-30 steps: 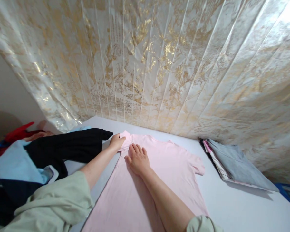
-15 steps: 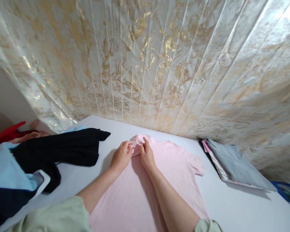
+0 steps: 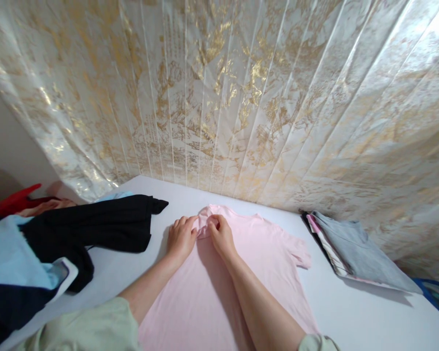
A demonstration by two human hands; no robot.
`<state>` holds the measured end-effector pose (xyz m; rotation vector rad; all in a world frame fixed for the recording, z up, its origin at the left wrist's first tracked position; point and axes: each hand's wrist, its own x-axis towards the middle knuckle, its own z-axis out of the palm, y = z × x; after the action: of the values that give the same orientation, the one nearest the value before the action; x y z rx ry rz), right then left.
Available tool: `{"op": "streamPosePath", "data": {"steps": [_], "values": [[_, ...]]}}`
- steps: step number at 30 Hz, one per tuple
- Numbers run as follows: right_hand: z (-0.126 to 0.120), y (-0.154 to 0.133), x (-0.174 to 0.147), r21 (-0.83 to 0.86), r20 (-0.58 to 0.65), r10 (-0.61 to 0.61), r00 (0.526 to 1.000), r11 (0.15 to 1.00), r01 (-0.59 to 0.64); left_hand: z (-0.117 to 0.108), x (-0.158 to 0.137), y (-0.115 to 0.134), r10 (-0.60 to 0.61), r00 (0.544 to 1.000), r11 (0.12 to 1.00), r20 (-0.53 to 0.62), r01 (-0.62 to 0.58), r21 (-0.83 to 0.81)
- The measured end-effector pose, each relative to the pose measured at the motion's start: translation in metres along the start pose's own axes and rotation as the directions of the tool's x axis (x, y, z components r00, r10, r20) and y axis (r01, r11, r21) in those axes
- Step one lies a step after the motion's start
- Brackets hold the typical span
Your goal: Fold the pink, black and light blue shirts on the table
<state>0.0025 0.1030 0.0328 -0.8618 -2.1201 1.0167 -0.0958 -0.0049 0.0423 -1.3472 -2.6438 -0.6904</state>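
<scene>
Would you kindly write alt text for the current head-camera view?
A person's left hand and right hand touch a pink T-shirt near one shoulder, on a white table. Jumbled clothes lie left, folded clothes right.

On the table (image 3: 354, 317), the shirt (image 3: 274, 278) lies between a clothes heap (image 3: 102, 224) at left and a garment stack (image 3: 369, 251) at right. A curtain (image 3: 223, 97) hangs behind. The left hand (image 3: 182, 239) and right hand (image 3: 222, 238) are at the shirt's left-side sleeve.

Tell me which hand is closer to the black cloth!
Left. The left hand is to the right of the black cloth, apart from it, at the edge of the pink shirt. The right hand is farther right, on the shirt.
</scene>
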Motion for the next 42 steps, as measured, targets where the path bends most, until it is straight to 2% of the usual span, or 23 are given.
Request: {"op": "streamPosePath", "data": {"steps": [3,6,9,12,18,24,28,33,36,39,42], "values": [[0.002,-0.007,0.025,-0.094,0.041,0.167,0.985,0.982,-0.162,0.002,0.001,0.000,-0.031,0.999,0.999,-0.010,0.032,0.015],[0.006,-0.015,0.057,-0.212,0.125,0.263,0.957,0.949,-0.233,0.003,0.001,-0.001,-0.046,0.999,0.999,-0.014,0.047,0.004],[0.013,-0.018,0.081,-0.226,0.111,0.243,0.964,0.950,-0.214,0.004,0.002,-0.002,-0.047,0.999,0.999,-0.014,0.047,-0.016],[0.021,-0.016,0.091,-0.212,0.083,0.205,0.975,0.960,-0.184,0.005,0.005,-0.004,-0.075,0.997,0.997,0.003,0.075,-0.024],[0.034,-0.011,0.083,-0.225,0.098,0.166,0.981,0.964,-0.141,-0.001,0.006,-0.003,-0.120,0.992,0.993,0.039,0.120,-0.008],[0.035,-0.012,0.074,-0.379,0.095,0.044,0.995,0.926,-0.005,-0.005,-0.003,0.003,-0.036,0.999,0.995,-0.027,0.039,0.096],[0.036,-0.011,0.072,-0.436,0.089,0.004,0.996,0.899,0.035,-0.005,-0.006,0.003,0.017,1.000,0.997,-0.022,-0.015,0.080],[0.035,-0.012,0.075,-0.408,0.079,-0.020,0.997,0.912,0.050,-0.006,-0.003,-0.001,-0.035,0.999,0.999,0.001,0.035,0.033],[0.025,-0.016,0.077,-0.378,0.086,-0.026,0.996,0.924,0.057,-0.006,-0.001,-0.002,-0.053,0.997,0.997,-0.049,0.055,0.047],[0.008,-0.018,0.064,-0.376,0.158,-0.136,0.978,0.908,0.187,-0.008,-0.001,0.001,0.018,0.990,0.997,-0.139,-0.008,0.076],[-0.009,-0.012,0.036,-0.420,0.346,-0.225,0.911,0.831,0.365,-0.009,-0.002,0.006,0.167,0.976,0.983,-0.142,-0.153,0.101]]}}
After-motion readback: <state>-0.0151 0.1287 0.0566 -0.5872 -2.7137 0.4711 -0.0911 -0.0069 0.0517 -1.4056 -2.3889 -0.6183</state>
